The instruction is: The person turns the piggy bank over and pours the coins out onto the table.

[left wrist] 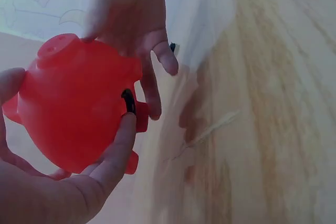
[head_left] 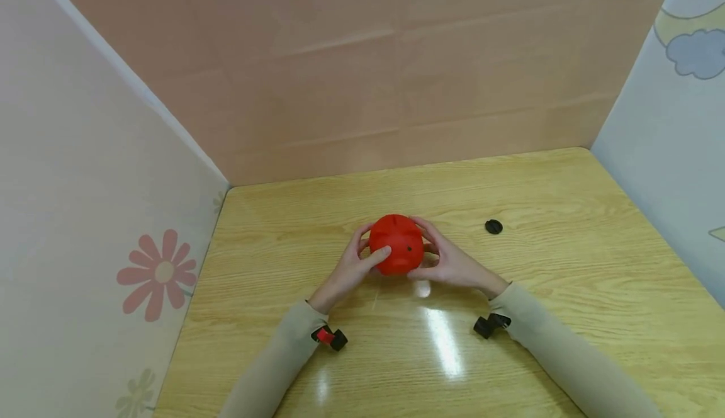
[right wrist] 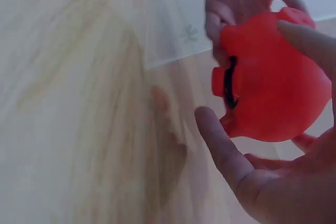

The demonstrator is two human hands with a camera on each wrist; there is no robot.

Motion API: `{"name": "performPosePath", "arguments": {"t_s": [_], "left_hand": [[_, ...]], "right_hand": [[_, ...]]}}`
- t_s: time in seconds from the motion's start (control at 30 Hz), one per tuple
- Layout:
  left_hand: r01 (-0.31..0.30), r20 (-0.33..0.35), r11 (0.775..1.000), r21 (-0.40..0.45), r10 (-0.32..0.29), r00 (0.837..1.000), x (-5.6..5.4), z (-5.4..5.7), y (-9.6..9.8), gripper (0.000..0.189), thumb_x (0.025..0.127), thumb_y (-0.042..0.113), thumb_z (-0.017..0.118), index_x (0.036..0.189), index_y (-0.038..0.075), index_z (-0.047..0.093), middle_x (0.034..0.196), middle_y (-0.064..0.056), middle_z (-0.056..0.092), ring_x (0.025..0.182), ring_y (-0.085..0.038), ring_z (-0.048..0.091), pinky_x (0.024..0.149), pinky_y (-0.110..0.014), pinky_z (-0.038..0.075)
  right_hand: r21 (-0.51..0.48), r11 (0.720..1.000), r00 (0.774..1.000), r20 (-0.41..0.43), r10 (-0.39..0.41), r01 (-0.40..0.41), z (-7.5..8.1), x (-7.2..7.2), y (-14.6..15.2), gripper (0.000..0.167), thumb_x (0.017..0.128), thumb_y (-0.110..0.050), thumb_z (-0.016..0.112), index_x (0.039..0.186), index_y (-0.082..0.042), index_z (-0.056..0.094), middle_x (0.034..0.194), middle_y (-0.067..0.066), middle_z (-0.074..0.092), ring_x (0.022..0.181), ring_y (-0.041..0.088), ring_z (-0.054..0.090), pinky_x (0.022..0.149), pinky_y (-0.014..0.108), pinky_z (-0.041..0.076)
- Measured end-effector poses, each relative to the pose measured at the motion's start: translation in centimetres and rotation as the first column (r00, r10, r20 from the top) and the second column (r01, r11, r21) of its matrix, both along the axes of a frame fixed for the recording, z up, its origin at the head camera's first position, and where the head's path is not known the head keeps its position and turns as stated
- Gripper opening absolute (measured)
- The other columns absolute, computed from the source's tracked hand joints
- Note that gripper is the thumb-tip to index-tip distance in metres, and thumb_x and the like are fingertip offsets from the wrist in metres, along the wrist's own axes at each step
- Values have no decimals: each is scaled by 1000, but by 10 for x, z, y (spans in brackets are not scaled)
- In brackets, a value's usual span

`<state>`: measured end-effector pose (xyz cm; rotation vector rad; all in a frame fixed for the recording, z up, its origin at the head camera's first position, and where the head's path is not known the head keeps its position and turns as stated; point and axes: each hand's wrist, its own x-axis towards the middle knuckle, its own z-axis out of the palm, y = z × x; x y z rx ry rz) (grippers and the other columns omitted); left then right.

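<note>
A red piggy bank (head_left: 398, 234) is held between both hands above the table. In the left wrist view its round snout is at the upper left, and stubby legs stick out on the right. A curved black piece (right wrist: 229, 85) shows on its underside between the legs. My left hand (head_left: 354, 264) grips its left side, thumb over the near face. My right hand (head_left: 447, 260) curves round its right side, its fingers spread above and its thumb low near the underside. Some fingertips of both hands are hidden behind the bank.
A small black round disc (head_left: 494, 226) lies on the wood-grain table (head_left: 566, 248), right of the hands. Black wrist mounts (head_left: 491, 325) sit at both cuffs. A patterned wall panel (head_left: 85, 153) borders the left, another the right, and a brown-pink backdrop (head_left: 340, 72) stands behind.
</note>
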<state>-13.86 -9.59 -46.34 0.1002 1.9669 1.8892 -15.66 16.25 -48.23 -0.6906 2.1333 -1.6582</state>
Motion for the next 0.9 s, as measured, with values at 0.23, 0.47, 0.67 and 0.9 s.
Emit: {"name": "performPosePath", "arguments": {"t_s": [0.23, 0.47, 0.67, 0.9], "left_hand": [[24, -42, 1000, 2, -23, 999, 5, -5, 0, 79, 103, 27, 71, 165, 20, 23, 159, -19, 45, 127, -37, 66, 107, -45, 59], [99, -54, 995, -6, -99, 994, 10, -4, 0, 76, 105, 25, 68, 164, 16, 23, 165, -20, 36, 127, -39, 66, 106, -43, 59], [200, -52, 974, -110, -206, 977, 13, 1, 0, 79, 105, 30, 68, 167, 20, 21, 166, -15, 37, 134, -36, 63, 110, -48, 55], [138, -96, 976, -170, -156, 983, 10, 10, 4, 79, 104, 37, 68, 168, 18, 25, 169, -11, 37, 141, -38, 56, 109, -53, 56]], "right_hand": [[-223, 970, 949, 276, 155, -94, 1, -1, -1, 97, 103, -16, 66, 171, -19, -3, 165, 38, 22, 127, 44, 63, 94, 55, 62], [8, 999, 962, 269, -54, 54, 5, -1, -10, 91, 100, -35, 72, 170, -20, 17, 161, 20, 44, 139, 34, 51, 107, 38, 50], [95, 995, 975, 214, -57, 37, 15, -6, -3, 88, 92, -28, 82, 164, -20, 32, 154, 20, 51, 138, 42, 52, 103, 51, 57], [143, 978, 961, 208, -183, 155, 21, -14, -3, 92, 94, -34, 80, 167, -17, 27, 157, 22, 49, 138, 44, 54, 104, 51, 58]]}}
